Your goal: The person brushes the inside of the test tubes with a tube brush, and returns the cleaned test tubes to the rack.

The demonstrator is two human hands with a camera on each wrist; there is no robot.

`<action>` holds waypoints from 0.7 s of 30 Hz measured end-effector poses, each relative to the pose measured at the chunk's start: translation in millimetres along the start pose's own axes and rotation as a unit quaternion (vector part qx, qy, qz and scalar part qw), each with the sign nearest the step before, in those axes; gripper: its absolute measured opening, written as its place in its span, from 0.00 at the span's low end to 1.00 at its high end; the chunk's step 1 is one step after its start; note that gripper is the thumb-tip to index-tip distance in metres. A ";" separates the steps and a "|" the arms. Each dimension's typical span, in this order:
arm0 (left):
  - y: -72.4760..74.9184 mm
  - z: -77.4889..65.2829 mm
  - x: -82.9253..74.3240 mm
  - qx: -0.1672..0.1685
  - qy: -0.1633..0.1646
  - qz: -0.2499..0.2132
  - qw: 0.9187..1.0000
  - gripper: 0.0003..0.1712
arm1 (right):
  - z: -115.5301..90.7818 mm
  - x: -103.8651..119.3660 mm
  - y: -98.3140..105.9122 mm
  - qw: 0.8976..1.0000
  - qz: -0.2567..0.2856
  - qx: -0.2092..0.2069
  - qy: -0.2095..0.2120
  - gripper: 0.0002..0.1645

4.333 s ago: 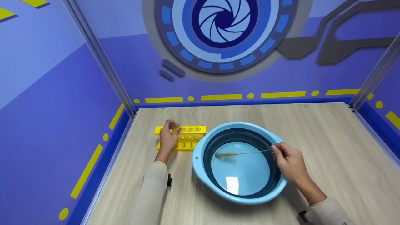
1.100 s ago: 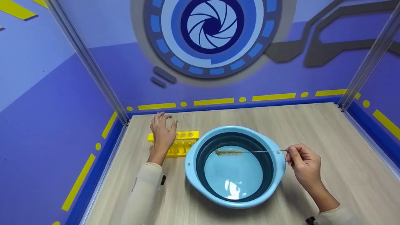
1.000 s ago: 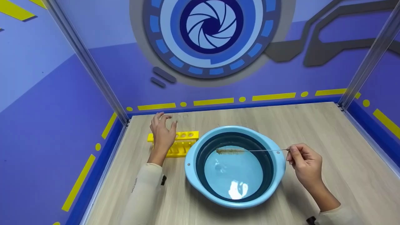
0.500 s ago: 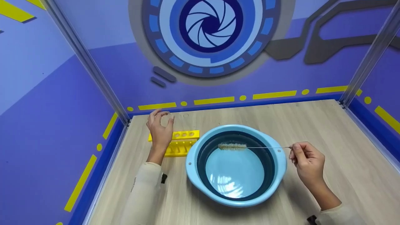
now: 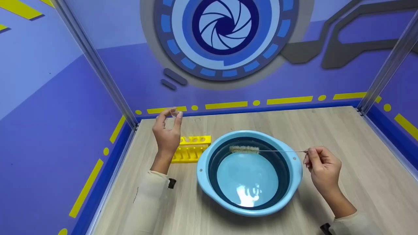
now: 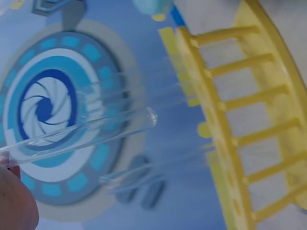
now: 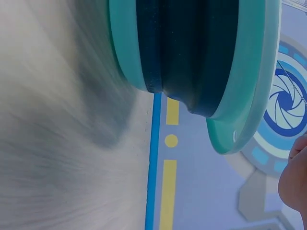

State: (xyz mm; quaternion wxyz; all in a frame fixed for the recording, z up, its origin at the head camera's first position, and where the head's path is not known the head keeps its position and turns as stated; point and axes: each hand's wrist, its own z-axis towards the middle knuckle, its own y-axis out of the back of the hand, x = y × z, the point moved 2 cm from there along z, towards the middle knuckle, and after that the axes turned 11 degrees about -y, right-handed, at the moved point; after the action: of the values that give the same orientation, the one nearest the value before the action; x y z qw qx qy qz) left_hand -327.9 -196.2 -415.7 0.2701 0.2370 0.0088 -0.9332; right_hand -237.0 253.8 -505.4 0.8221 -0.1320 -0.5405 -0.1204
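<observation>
My left hand (image 5: pixel 166 135) pinches a clear glass test tube (image 5: pixel 174 112) near its top, raised above the yellow test tube rack (image 5: pixel 207 140). In the left wrist view, the thumb (image 6: pixel 17 203) shows at the tube's near end, and its rounded end points toward the rack (image 6: pixel 228 153). Other clear tubes (image 6: pixel 129 175) stand in the rack. My right hand (image 5: pixel 325 168) pinches the thin wire handle of a test tube brush (image 5: pixel 245 149). Its bristles hang level over the far part of the blue basin (image 5: pixel 204 182), which holds water. In the right wrist view, only part of the hand shows.
The basin stands in the middle of the wooden table (image 5: pixel 352 156), close to the right end of the rack. A printed purple panel (image 5: pixel 130 75) rises behind the table, with side panels left and right.
My left hand has risen from the rack, lifting the test tube up. The brush has come up from the water toward the basin's far side, as my right hand moved rightward.
</observation>
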 end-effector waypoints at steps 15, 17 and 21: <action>-20.7 -47.1 -29.6 0.301 -0.032 0.001 0.953 0.20 | -1.8 -4.6 -1.3 1.000 -0.013 0.010 -0.011 0.13; -24.7 -51.9 -30.9 0.344 -0.022 0.010 0.939 0.21 | -1.6 -3.8 -0.2 1.000 -0.017 0.005 -0.007 0.13; -30.0 -61.2 -30.1 0.413 0.006 0.022 0.910 0.24 | -3.0 -3.4 0.1 1.000 -0.008 0.003 -0.008 0.13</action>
State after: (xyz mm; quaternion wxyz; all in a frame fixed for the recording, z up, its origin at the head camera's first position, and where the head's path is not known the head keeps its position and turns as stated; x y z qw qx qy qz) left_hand -294.0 -146.7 -459.9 0.1686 0.3331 -0.3809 -0.8459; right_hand -235.7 253.0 -509.7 0.8173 -0.1264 -0.5483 -0.1241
